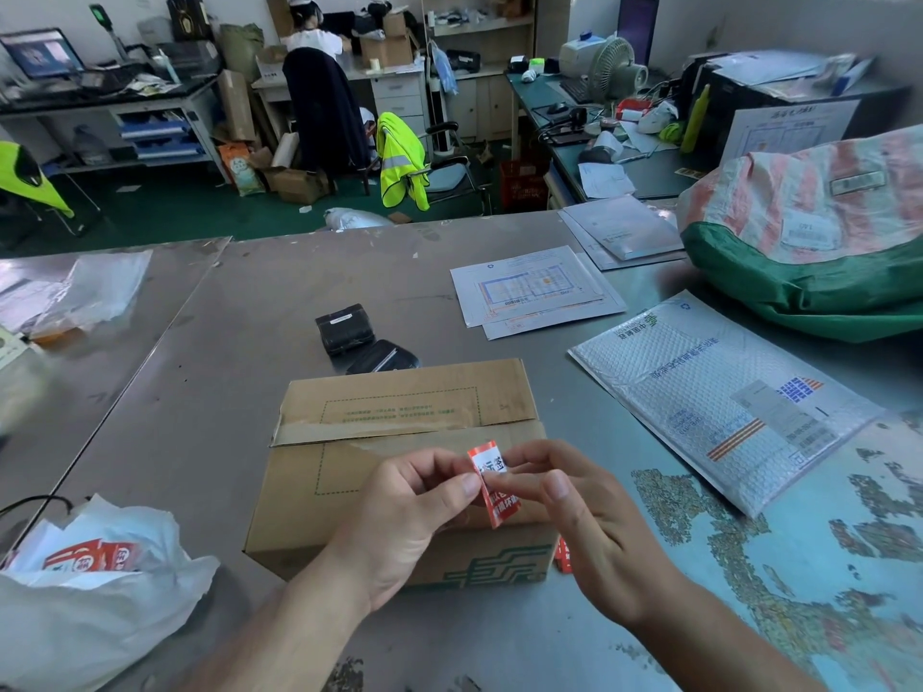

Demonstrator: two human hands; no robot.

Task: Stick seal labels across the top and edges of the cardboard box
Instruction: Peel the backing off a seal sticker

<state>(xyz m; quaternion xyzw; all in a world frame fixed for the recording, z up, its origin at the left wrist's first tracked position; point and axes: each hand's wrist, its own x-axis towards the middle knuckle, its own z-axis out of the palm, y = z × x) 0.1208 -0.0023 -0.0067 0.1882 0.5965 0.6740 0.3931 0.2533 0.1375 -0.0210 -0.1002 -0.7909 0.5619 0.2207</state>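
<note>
the cardboard box (pixel 399 442) sits in the lower middle of the frame on the grey table (pixel 225 342), its flaps closed and a strip of tape (pixel 309 432) running along the top seam. just above its near half, both hands hold one red-and-white seal label (pixel 492 486). the left hand (pixel 414 511) pinches the label's left edge between thumb and fingers, and the right hand (pixel 584 506) pinches the other edge, thumb forward. the label bends between them, which looks like its backing being worked loose, though the backing itself cannot be made out.

as for progress, no red label shows on the top of the box, so the seam and the top edges are, by the look of it, all left to do. a scrap of red (pixel 563 554) peeks out at the box's lower right corner, half hidden by the right hand. whether it is a label already stuck on that side or one lying on the table, i cannot tell.

at the lower left of the frame a white plastic bag (pixel 100 616) lies open with more labels (pixel 92 554) inside — supply enough for the rest.
</note>
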